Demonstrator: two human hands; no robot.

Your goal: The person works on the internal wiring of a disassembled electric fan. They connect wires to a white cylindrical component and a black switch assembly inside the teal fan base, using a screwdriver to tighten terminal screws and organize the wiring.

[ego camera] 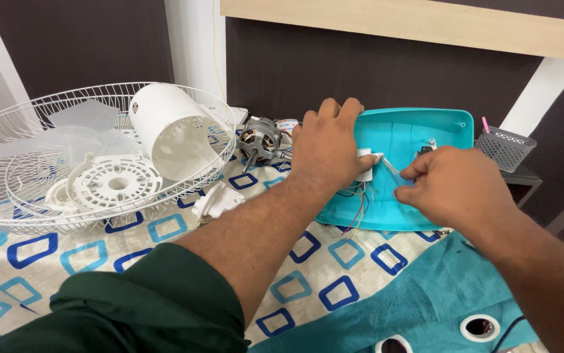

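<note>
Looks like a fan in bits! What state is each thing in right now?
Left hand: gripping a small white part inside the base.
Right hand: pinching a thin tool against that part.
Teal base: flipped open, wires hanging out.
Motor: bare, lying on the cloth.
Wire guard: off, lying flat, holding loose parts.
White housing: tipped on its side.
Mesh basket: upright.
</note>
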